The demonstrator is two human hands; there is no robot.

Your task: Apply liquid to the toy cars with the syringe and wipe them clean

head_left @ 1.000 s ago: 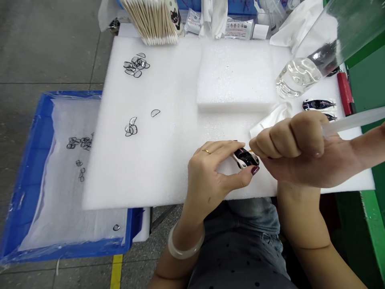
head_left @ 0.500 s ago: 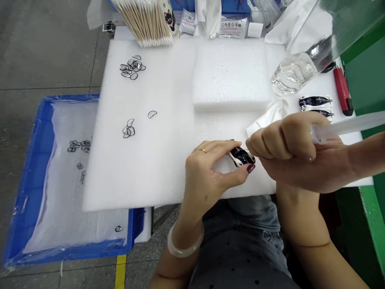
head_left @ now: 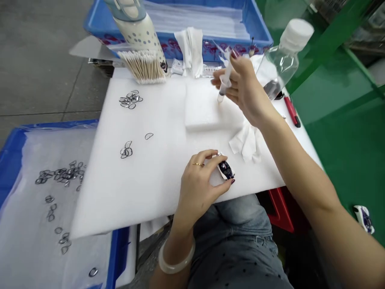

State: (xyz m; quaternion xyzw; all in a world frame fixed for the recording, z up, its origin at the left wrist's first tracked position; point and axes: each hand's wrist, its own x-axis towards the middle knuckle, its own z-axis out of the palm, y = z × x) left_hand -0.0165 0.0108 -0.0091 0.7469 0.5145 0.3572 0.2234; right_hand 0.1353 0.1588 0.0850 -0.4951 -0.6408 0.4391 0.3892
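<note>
My left hand [head_left: 197,182] grips a small white and dark-blue toy car [head_left: 225,169] between thumb and fingers, low over the front of the white foam sheet [head_left: 144,192]. My right hand [head_left: 248,90] is raised over the thick foam block [head_left: 200,108]. In it is a clear plastic syringe [head_left: 225,82], its lower end pointing down and its tip hard to make out. A crumpled white tissue [head_left: 248,142] lies on the sheet, right of the car. To the left are several dark-rimmed clear pieces [head_left: 130,99], in two piles, plus a single one [head_left: 149,136].
Cotton swabs [head_left: 142,66] and a dotted bottle [head_left: 144,36] stand at the back left. Behind is a blue bin [head_left: 171,50]. A clear capped bottle [head_left: 281,64] and red-handled tool [head_left: 291,110] are at right. Another blue tray [head_left: 117,257] sits lower left; another toy car [head_left: 363,218], far right.
My right hand has moved away from the car, up and back over the foam block, with the syringe. My left hand still holds the car. The camera view has shifted too.
</note>
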